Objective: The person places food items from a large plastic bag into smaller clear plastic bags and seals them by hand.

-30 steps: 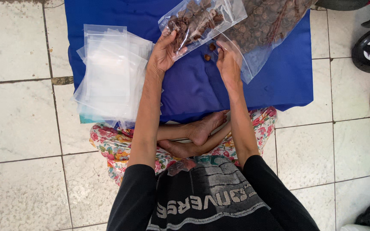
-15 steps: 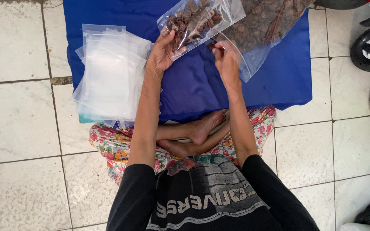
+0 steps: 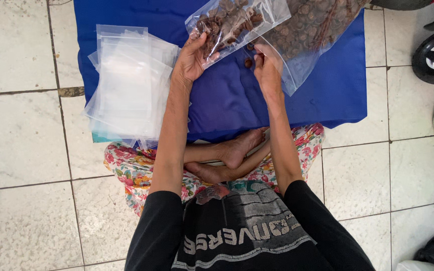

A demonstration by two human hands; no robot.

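Pale square floor tiles (image 3: 26, 140) surround a royal-blue cloth mat (image 3: 227, 100) spread in front of a person sitting cross-legged in floral trousers.

The left hand (image 3: 192, 57) is closed on the lower edge of a small clear plastic zip bag (image 3: 234, 20), held tilted just above the mat. This bag already looks well filled with small, dark brown, rounded pieces, perhaps dried nuts or seeds; the view is too coarse to say which. The right hand (image 3: 267, 68) has its fingers curled near the bag's mouth, just beside one loose brown piece (image 3: 247, 62); whether it pinches anything cannot be told.

Beyond the right hand lies a larger clear plastic bag (image 3: 312, 30) holding many more of the same brown pieces, so plenty seems left to portion out. To the left on the mat sits a thick stack of empty clear plastic bags (image 3: 131, 85), apparently unused. No finished, sealed small bags show anywhere in view.
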